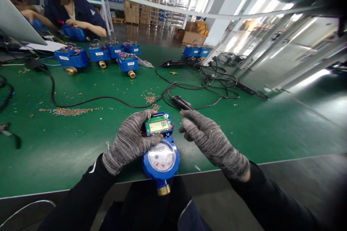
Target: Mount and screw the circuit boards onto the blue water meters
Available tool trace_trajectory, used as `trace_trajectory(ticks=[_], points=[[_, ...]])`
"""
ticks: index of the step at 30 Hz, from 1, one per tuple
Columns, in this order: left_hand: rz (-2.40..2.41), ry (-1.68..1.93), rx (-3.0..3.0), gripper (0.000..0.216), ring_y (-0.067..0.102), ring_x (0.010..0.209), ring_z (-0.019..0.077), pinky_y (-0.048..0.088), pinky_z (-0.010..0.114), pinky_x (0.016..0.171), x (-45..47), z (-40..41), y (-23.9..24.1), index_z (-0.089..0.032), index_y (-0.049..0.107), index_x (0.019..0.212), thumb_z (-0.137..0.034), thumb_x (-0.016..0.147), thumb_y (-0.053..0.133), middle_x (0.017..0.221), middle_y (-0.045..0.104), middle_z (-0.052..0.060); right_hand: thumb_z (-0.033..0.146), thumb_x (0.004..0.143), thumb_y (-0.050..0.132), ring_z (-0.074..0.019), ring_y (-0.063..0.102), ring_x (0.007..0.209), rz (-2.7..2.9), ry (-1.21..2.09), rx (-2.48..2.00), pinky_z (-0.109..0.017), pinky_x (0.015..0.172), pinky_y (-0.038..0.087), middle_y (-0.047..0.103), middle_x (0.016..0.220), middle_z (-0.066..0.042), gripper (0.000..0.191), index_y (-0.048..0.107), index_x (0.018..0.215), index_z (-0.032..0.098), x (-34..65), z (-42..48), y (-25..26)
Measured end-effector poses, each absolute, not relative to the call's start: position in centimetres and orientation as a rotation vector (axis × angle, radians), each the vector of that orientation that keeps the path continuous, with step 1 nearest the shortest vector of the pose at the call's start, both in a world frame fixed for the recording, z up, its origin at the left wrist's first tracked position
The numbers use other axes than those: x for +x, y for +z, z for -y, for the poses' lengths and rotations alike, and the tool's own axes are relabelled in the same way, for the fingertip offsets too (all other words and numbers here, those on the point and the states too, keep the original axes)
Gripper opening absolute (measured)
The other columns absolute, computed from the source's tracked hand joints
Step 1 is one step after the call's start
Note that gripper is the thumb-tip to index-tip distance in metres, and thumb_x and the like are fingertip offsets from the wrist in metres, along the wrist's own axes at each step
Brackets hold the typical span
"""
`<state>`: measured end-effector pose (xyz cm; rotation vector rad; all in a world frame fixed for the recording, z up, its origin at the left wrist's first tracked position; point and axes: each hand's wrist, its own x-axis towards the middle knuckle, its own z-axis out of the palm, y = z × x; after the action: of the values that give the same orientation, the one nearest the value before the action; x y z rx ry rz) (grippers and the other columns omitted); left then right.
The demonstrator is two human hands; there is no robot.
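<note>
A blue water meter [162, 157] with a round clear dial and a brass end juts over the table's front edge. Its upper housing is uncovered, showing a green circuit board with a small display [158, 126]. My left hand [132, 138], in a grey knit glove, grips this housing from the left, thumb near the dial and fingers at the far edge. To the right, my right hand [207, 135], gloved alike, hovers apart from the meter, fingers partly stretched and nothing visible in them. Just beyond its fingertips is a black corded electric screwdriver [182, 102].
Small screws [72, 111] lie in piles on the green table [121, 168]. Several blue meters [72, 57] stand at the back. Black cables [189, 86] tangle at the right near a metal post [213, 56]. A co-worker [81, 12] handles another blue unit at the far left.
</note>
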<state>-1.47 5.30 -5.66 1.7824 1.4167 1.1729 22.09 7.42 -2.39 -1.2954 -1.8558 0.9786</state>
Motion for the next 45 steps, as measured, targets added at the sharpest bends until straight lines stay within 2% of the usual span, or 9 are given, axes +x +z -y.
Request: trace_trajectory(ticks=[2,5,8,13,16,21,28,37,45], points=[[-1.419,1.167,1.769,0.062,0.063,0.117,0.0274,0.055,0.047,0.102,-1.5,-5.2,-5.6,-0.018,0.061,0.126,-0.039,0.070,0.081,0.129,0.065,0.012,0.040,0.098,0.054,-0.0212,0.068,0.082,1.857,0.827,-1.283,-0.036,0.075,0.057,0.070,0.102,-0.010,0.037,0.059,0.127,0.018,22.7,-6.9,-3.4],[-1.436,1.137,1.740,0.064,0.062,0.119,0.0288,0.054,0.049,0.104,-1.5,-5.2,-5.6,-0.018,0.061,0.126,-0.039,0.069,0.081,0.130,0.064,0.012,0.036,0.100,0.053,-0.0240,0.062,0.114,1.907,0.720,-1.166,-0.044,0.102,0.049,0.065,0.124,-0.006,0.032,0.061,0.129,0.024,22.9,-5.6,-5.4],[-1.494,1.083,1.687,0.067,0.062,0.119,0.0294,0.051,0.052,0.107,-1.4,-5.3,-5.4,-0.018,0.062,0.126,-0.039,0.066,0.083,0.130,0.064,0.011,0.036,0.101,0.054,-0.0216,0.054,0.126,1.887,0.788,-1.136,-0.042,0.112,0.044,0.058,0.136,0.000,0.037,0.055,0.138,0.033,22.1,-4.2,-7.1],[-1.502,1.033,1.592,0.065,0.064,0.115,0.0286,0.052,0.051,0.105,-1.2,-5.3,-4.7,-0.020,0.063,0.126,-0.037,0.066,0.083,0.127,0.065,0.010,0.037,0.104,0.051,-0.0208,0.052,0.130,1.702,1.068,-1.051,-0.040,0.115,0.042,0.054,0.142,0.001,0.041,0.050,0.144,0.034,20.5,-3.0,-8.5],[-1.496,1.027,1.573,0.065,0.064,0.116,0.0289,0.053,0.050,0.104,-0.9,-5.3,-4.3,-0.019,0.064,0.125,-0.037,0.066,0.083,0.129,0.065,0.010,0.038,0.103,0.051,-0.0229,0.049,0.133,1.642,1.089,-1.033,-0.044,0.119,0.038,0.051,0.144,-0.001,0.044,0.047,0.147,0.031,20.0,-2.5,-8.9],[-1.523,0.974,1.562,0.066,0.064,0.115,0.0283,0.052,0.051,0.105,-0.7,-5.4,-3.8,-0.020,0.064,0.125,-0.041,0.065,0.082,0.127,0.066,0.009,0.038,0.104,0.050,-0.0243,0.041,0.140,1.594,1.155,-1.004,-0.048,0.121,0.034,0.041,0.152,-0.002,0.055,0.033,0.155,0.032,19.8,-2.0,-9.1],[-1.572,0.925,1.603,0.067,0.064,0.114,0.0288,0.051,0.052,0.105,-1.0,-5.5,-3.6,-0.021,0.064,0.123,-0.046,0.063,0.083,0.126,0.066,0.009,0.042,0.103,0.050,-0.0227,0.047,0.135,1.539,1.201,-0.971,-0.044,0.120,0.036,0.050,0.145,-0.003,0.045,0.051,0.144,0.025,20.1,-3.4,-8.5],[-1.558,0.867,1.552,0.072,0.065,0.113,0.0288,0.052,0.051,0.106,-1.0,-5.5,-3.2,-0.022,0.063,0.124,-0.050,0.062,0.085,0.125,0.067,0.008,0.043,0.103,0.049,-0.0202,0.041,0.140,1.517,1.303,-0.878,-0.042,0.123,0.031,0.044,0.150,-0.001,0.048,0.044,0.149,0.028,20.5,-3.2,-9.0],[-1.634,0.858,1.573,0.073,0.068,0.108,0.0291,0.054,0.051,0.103,-1.3,-5.4,-3.5,-0.022,0.064,0.122,-0.053,0.060,0.085,0.119,0.070,0.008,0.035,0.103,0.049,-0.0223,0.045,0.137,1.426,1.127,-0.879,-0.045,0.119,0.036,0.048,0.147,-0.002,0.042,0.049,0.145,0.029,18.9,-1.9,-10.5]])
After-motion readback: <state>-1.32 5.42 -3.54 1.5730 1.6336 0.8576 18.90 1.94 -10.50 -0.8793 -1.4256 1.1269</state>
